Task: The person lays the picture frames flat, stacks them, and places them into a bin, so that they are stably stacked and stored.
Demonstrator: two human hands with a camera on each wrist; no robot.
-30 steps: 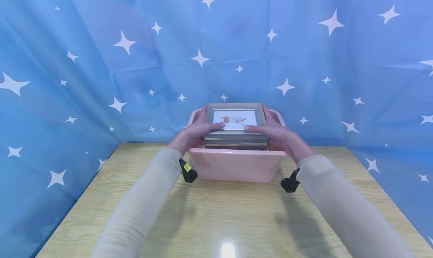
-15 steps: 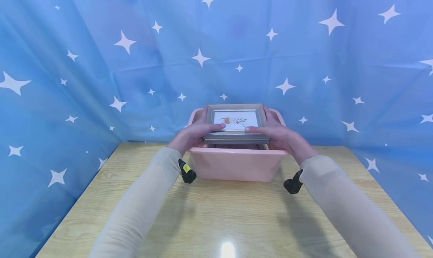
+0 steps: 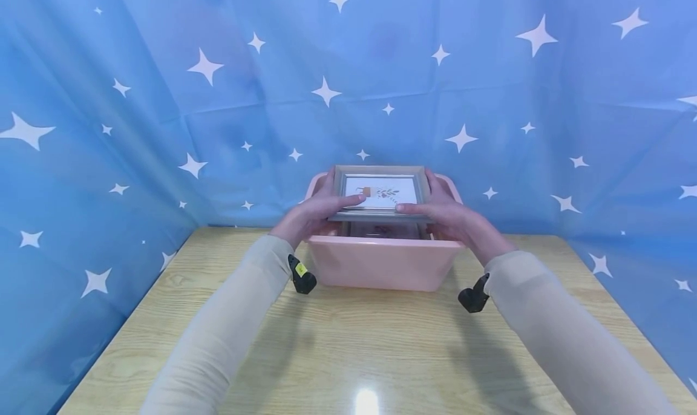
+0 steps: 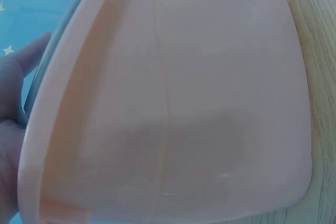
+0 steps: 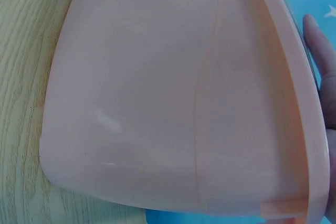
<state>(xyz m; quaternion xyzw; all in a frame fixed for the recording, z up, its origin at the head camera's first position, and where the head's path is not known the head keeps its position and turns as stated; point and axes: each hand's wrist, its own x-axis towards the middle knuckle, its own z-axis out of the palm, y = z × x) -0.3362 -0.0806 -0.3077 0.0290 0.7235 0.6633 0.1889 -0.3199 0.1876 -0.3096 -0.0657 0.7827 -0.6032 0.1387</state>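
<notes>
A picture frame (image 3: pixel 381 190) with a silvery-grey border and a plant drawing on white lies level at the mouth of a pink plastic bin (image 3: pixel 381 264) in the head view. My left hand (image 3: pixel 325 207) holds its left side, thumb on top near the picture. On the opposite side my right hand (image 3: pixel 438 208) grips it the same way, and most fingers are hidden by the frame and bin. Below it, inside the bin, another frame (image 3: pixel 383 230) shows in shadow. Both wrist views look mostly at the bin's outer wall (image 4: pixel 210 77), with fingers at the rim.
The bin stands on a light wood-grain table (image 3: pixel 376 342), near its back edge. Close behind hangs a blue curtain (image 3: pixel 381 70) with white stars, which also runs along the left and right sides.
The thick stack of frame edges under the top frame has thinned to one frame between my hands. A gap now shows another frame lower in the bin. My hands have barely moved.
</notes>
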